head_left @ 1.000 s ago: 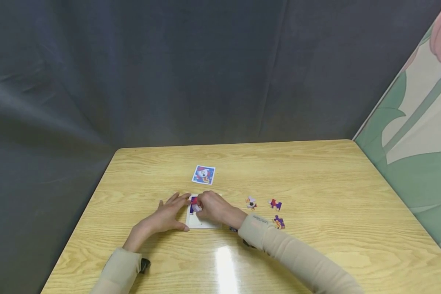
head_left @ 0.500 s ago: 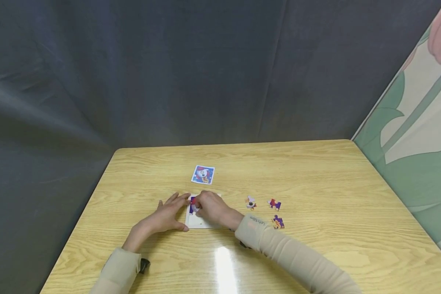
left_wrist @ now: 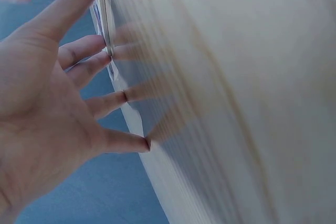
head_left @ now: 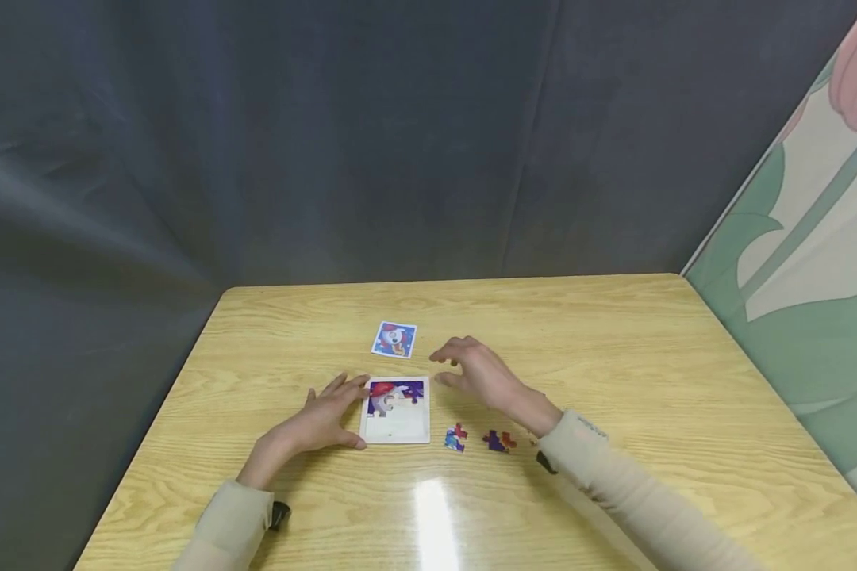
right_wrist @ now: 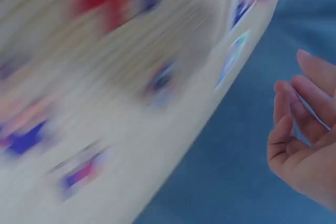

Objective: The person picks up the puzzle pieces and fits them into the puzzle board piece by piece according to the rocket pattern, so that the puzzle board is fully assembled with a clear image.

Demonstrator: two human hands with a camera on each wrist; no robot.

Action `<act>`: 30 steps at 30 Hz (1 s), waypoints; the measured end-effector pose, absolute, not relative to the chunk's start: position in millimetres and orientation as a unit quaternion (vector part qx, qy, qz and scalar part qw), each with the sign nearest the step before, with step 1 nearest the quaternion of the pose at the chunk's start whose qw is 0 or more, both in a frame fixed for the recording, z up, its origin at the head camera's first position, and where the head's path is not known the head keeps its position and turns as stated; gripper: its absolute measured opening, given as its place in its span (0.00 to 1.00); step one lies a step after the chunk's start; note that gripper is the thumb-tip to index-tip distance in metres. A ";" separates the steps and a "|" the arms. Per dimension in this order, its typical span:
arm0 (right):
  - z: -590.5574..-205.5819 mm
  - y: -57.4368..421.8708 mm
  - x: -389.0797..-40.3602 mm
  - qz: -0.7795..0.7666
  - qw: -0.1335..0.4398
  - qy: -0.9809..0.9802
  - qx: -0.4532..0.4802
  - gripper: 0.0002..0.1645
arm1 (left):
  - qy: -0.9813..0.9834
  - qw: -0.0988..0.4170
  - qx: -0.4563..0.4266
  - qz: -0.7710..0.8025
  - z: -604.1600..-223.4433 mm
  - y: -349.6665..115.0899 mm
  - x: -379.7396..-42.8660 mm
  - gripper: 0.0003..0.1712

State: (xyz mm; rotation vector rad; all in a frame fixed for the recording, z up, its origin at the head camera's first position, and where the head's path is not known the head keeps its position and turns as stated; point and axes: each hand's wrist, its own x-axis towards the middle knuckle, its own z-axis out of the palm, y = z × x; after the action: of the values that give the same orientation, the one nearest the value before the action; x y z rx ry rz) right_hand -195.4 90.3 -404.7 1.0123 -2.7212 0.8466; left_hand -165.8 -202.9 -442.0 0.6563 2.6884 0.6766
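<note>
A square white puzzle tray (head_left: 400,429) lies on the table, with jigsaw pieces (head_left: 382,390) in red, purple and white fitted along its far and left side. Its near right part shows bare. My left hand (head_left: 320,419) spreads straight fingers at the tray's left edge, thumb and index finger touching it. In the left wrist view, the other fingertips of the left hand (left_wrist: 50,95) rest on the table. Just right of the tray, my right hand (head_left: 482,377) hovers with loosely bent fingers. Nothing is in the right hand (right_wrist: 310,140) in its wrist view.
Loose pieces lie right of the tray: a blue and red one (head_left: 455,438) and a purple and orange one (head_left: 500,442). The right forearm hides others. A printed picture card (head_left: 394,339) lies behind the tray. A dark curtain (head_left: 371,143) hangs behind the table.
My right hand has lifted off the tray and moved right, uncovering fitted pieces and loose pieces near the tray. It now passes over the pieces farther right. My left hand stays put.
</note>
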 end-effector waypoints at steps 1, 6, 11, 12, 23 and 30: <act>-406.7 102.6 -196.0 0.280 0.053 -0.900 0.331 0.19 | 0.934 0.146 0.228 0.234 -441.8 -203.4 -165.8 0.46; -427.4 148.8 -195.5 0.265 -0.004 -0.911 0.316 0.28 | 0.934 0.144 0.230 0.231 -440.8 -205.6 -165.6 0.46; -439.7 163.9 -194.5 0.243 -0.040 -0.911 0.330 0.34 | 0.935 0.142 0.231 0.230 -440.8 -207.1 -165.3 0.46; -440.7 165.2 -194.7 0.241 -0.039 -0.910 0.335 0.34 | 0.934 0.142 0.232 0.231 -441.3 -207.1 -165.6 0.46; -445.0 169.7 -200.6 0.257 -0.047 -0.904 0.337 0.28 | 0.936 0.147 0.228 0.224 -444.1 -204.7 -167.8 0.46; -444.8 170.6 -202.9 0.257 -0.061 -0.909 0.323 0.26 | 0.935 0.152 0.225 0.229 -442.5 -203.6 -167.8 0.46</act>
State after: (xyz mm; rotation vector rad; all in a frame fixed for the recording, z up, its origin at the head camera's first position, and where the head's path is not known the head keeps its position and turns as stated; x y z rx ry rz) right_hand -202.9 170.6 -444.8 1.0550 -2.9723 0.8412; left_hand -167.8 -203.6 -442.5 0.6446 2.6824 0.6558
